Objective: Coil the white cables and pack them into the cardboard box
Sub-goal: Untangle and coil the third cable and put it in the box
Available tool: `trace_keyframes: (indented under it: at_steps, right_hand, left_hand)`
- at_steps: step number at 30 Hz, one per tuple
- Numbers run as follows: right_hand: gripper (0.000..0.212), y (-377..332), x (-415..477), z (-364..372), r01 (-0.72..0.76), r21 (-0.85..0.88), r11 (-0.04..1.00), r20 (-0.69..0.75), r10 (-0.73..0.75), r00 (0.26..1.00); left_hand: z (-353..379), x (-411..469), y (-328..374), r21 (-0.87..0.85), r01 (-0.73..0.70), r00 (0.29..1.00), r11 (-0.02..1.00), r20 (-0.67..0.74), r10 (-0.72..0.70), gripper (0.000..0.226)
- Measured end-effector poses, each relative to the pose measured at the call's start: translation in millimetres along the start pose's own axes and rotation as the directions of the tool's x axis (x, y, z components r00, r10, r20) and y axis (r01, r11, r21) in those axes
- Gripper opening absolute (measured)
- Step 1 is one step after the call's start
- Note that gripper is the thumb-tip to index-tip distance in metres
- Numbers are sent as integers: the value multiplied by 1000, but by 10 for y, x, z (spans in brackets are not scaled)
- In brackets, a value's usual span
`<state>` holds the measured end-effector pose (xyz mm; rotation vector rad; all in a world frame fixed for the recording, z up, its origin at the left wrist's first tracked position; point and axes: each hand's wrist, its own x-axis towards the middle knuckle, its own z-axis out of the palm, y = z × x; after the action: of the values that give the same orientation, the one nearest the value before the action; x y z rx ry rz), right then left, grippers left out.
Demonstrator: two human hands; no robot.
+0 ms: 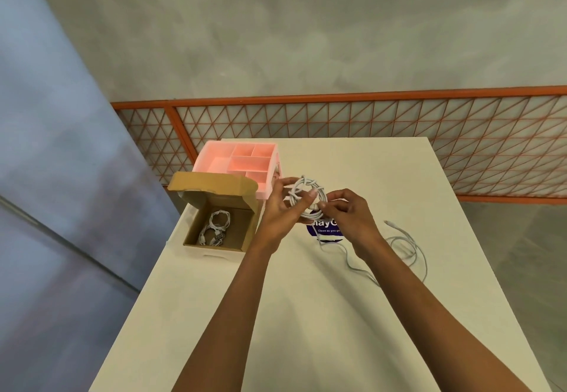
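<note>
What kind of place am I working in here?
Likely a warehouse or workshop packing station, not a home: a plain white table stands by an orange wire-mesh fence on a grey concrete-looking floor, with a cardboard box open on it.

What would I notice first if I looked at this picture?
Both hands in the middle: the left hand and right hand hold a coil of white cable above the white table. At the table's left edge sits an open cardboard box with coiled cables inside, a pink tray behind it. A loose cable lies on the table to the right.
</note>
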<state>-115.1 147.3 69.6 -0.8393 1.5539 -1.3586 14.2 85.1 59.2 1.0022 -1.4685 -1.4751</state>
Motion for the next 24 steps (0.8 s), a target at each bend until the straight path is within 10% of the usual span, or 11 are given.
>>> trace_keyframes:
  at_steps: [11, 16, 24]
  right_hand:
    - [22, 78, 54, 7, -56, 77, 995, 73, 51, 996]
    - [27, 57, 86, -130, -65, -23, 998, 290, 69, 955]
    - [23, 106, 113, -86, -52, -40, 998, 130, 57, 990]
  left_hand:
    - [81, -103, -155, -237, 79, 990, 968, -95, -104, 15]
    - [29, -39, -116, -114, 31, 999, 993, -17, -33, 16]
    - [52, -32, -138, 73, 16, 1000, 997, -19, -14, 32]
